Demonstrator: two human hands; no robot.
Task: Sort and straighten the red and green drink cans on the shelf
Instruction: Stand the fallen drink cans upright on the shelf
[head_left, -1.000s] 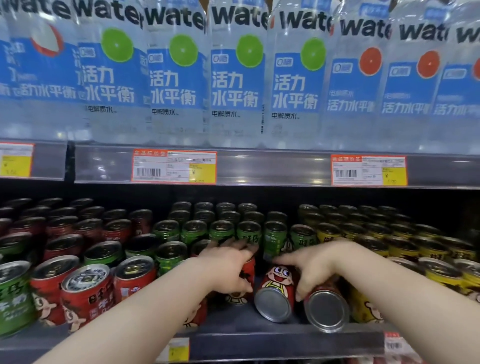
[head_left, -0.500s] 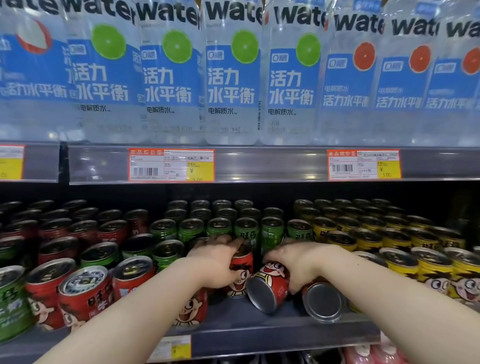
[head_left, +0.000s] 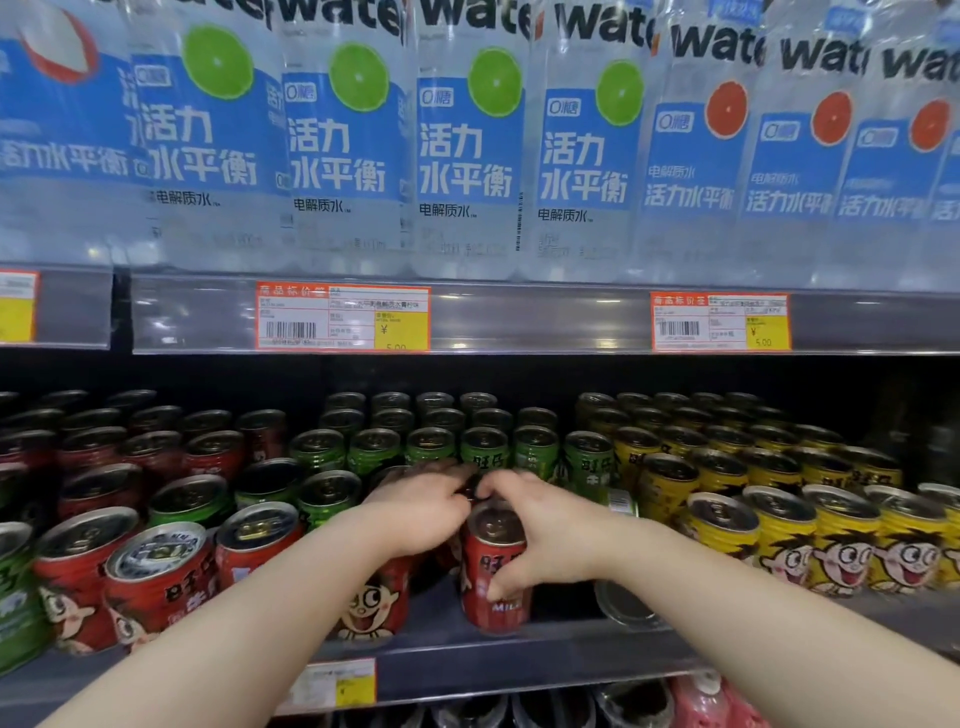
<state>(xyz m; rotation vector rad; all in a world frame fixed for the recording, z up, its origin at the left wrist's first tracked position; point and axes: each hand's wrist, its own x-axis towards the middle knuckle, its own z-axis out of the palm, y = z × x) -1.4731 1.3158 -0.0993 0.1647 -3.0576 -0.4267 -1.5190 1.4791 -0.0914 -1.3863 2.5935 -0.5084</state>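
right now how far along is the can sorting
Done: green cans stand in rows at the back. In hand: the right hand grips an upright red can; the left hand lies over the neighbouring red can. Left: a can on its side under the right wrist, and green strays among the reds at left.

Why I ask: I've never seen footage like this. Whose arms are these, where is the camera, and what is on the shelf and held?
No machine: a person wears a head camera that looks down at their own bare hands. The right hand grips an upright red metal drink can at the front of the grey shop shelf. The left hand covers a second red can beside it; its grip is hidden. Green cans stand behind, yellow cans to the right; a silver-bottomed can lies on its side.
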